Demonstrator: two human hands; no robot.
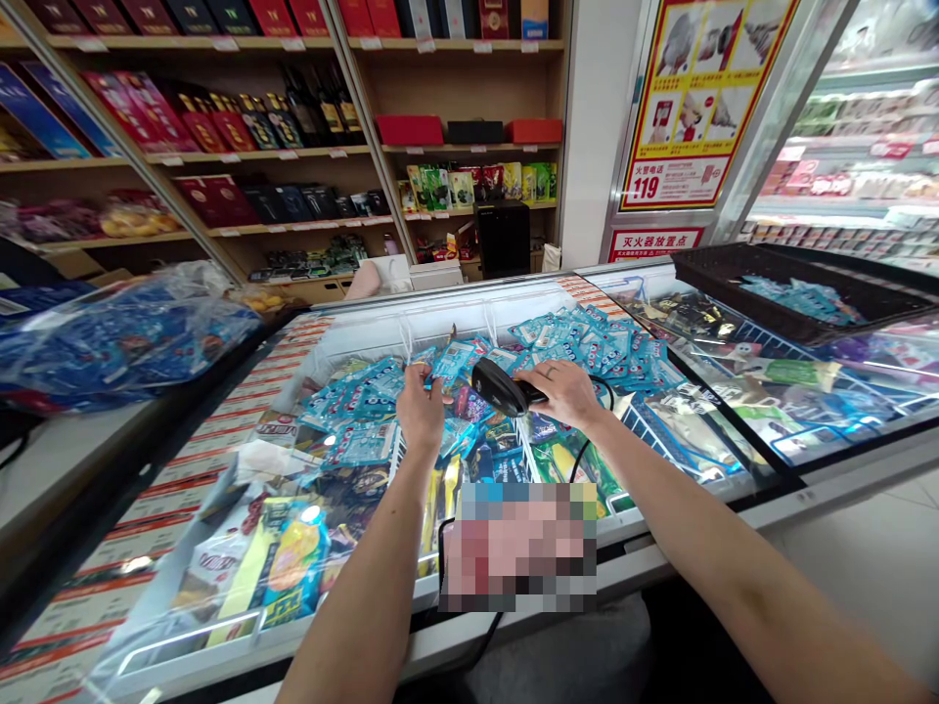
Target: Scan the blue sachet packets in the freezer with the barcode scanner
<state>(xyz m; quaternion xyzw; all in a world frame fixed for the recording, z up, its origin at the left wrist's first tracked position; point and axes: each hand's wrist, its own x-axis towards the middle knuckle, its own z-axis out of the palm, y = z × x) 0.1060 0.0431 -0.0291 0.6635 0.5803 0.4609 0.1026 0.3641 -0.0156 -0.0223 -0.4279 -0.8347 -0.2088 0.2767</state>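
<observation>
My left hand point(422, 406) pinches a small blue packet point(453, 362) by its near edge, above the glass top of a chest freezer. My right hand point(561, 391) is wrapped around a black barcode scanner point(499, 387), whose head points left toward the packet. A dark cable hangs from the scanner. Many similar blue packets lie heaped on the glass, in a pile point(587, 342) beyond my right hand and a looser pile point(359, 401) left of my left hand. The packet's print is too small to read.
A black tray point(704, 269) with more blue packets stands on the freezer's right part. At the left lies a clear plastic bag point(139, 342) of blue packs. Wire baskets and frozen goods show through the glass. A pixelated patch point(520, 548) hides something at the front edge. Stocked shelves point(469, 147) stand behind.
</observation>
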